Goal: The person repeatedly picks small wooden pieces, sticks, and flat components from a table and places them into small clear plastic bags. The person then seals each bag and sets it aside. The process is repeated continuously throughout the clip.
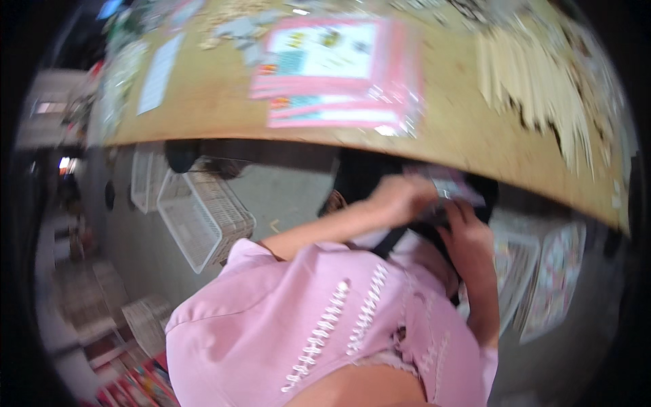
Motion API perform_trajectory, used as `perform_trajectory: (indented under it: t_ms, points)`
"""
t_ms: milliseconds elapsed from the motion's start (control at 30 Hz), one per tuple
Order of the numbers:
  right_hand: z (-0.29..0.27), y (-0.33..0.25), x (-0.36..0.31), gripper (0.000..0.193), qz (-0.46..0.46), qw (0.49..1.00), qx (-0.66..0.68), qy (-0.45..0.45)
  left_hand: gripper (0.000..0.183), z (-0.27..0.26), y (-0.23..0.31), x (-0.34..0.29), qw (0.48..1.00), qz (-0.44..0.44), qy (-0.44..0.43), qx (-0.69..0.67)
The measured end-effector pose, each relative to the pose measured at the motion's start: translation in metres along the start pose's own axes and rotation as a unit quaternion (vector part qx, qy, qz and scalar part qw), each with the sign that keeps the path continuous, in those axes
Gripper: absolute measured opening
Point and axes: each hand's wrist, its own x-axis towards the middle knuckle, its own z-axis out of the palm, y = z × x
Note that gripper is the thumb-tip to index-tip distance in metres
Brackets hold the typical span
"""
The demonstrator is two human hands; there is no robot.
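Observation:
Over my lap, just below the table's front edge, my left hand (405, 198) and my right hand (469, 236) meet at a shiny clear plastic packet (456, 188) with pinkish colour in it. The fingers of the left hand are closed at the packet's near left side. The right hand's bent fingers pinch its near edge. Motion blur and the dark cloth behind make the packet's contents hard to tell. On the table ahead lies a stack of pink-bordered printed packs (332, 61) in clear film, apart from both hands.
Pale flat sticks (536, 88) lie in a pile on the table (447, 88) at the right. A white paper strip (160, 73) and small grey pieces (239, 28) are at the left. White plastic baskets (196, 220) stand on the floor left; another basket (515, 271) is at the right.

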Motion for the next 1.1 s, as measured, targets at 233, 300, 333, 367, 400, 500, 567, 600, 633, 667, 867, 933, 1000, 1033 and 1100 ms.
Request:
perform_trajectory:
  t_ms: [233, 300, 333, 367, 400, 500, 567, 600, 633, 667, 867, 933, 1000, 1033, 1100]
  points:
    - [-0.014, 0.016, 0.014, 0.009, -0.056, 0.997, -0.021, -0.039, 0.01, -0.062, 0.021, -0.004, 0.998, 0.0, -0.039, 0.044]
    - [-0.006, 0.018, 0.017, 0.006, -0.081, 0.996, 0.025, 0.023, 0.01, -0.092, 0.032, -0.003, 0.999, 0.038, 0.016, 0.024]
    - [-0.005, 0.017, 0.016, 0.007, -0.071, 0.996, 0.045, 0.044, 0.011, -0.118, 0.034, -0.001, 0.995, 0.03, 0.076, 0.049]
    - [-0.001, 0.018, 0.013, 0.007, -0.055, 0.995, 0.062, 0.051, 0.013, -0.144, 0.028, 0.002, 0.992, 0.007, 0.105, 0.074]
    - [0.002, 0.021, 0.01, 0.007, -0.04, 0.994, 0.078, 0.058, 0.014, -0.169, 0.014, 0.006, 0.985, -0.004, 0.146, 0.095]
    - [0.003, 0.018, 0.006, 0.006, -0.006, 0.992, 0.11, 0.057, 0.019, -0.259, -0.037, 0.03, 0.929, -0.071, 0.28, 0.23]
    - [0.006, 0.017, 0.003, 0.005, -0.009, 0.992, 0.103, 0.066, 0.026, -0.316, -0.087, 0.039, 0.893, -0.171, 0.333, 0.248]
    - [0.009, 0.018, 0.001, 0.005, -0.012, 0.993, 0.09, 0.071, 0.028, -0.343, -0.11, 0.044, 0.87, -0.183, 0.353, 0.292]
    - [0.009, 0.018, -0.001, 0.006, -0.01, 0.994, 0.078, 0.072, 0.031, -0.365, -0.133, 0.047, 0.845, -0.194, 0.372, 0.333]
    - [0.01, 0.018, -0.001, 0.006, -0.009, 0.995, 0.069, 0.073, 0.032, -0.384, -0.151, 0.048, 0.821, -0.194, 0.383, 0.377]
    - [0.009, 0.017, -0.006, 0.009, 0.009, 0.998, 0.023, 0.061, 0.044, -0.455, -0.211, 0.047, 0.818, -0.081, 0.225, 0.523]
    - [0.009, 0.018, -0.007, 0.01, 0.011, 0.999, 0.017, 0.047, 0.037, -0.461, -0.216, 0.05, 0.853, -0.143, 0.195, 0.462]
    - [0.008, 0.015, -0.003, 0.01, 0.011, 0.999, 0.013, 0.039, 0.024, -0.456, -0.194, 0.053, 0.852, -0.164, 0.193, 0.459]
    - [0.008, 0.014, -0.002, 0.01, 0.013, 0.999, 0.013, 0.038, 0.024, -0.451, -0.18, 0.05, 0.84, -0.188, 0.232, 0.454]
    - [0.011, 0.014, 0.001, 0.01, 0.017, 0.999, 0.016, 0.042, 0.025, -0.44, -0.158, 0.05, 0.81, -0.231, 0.306, 0.444]
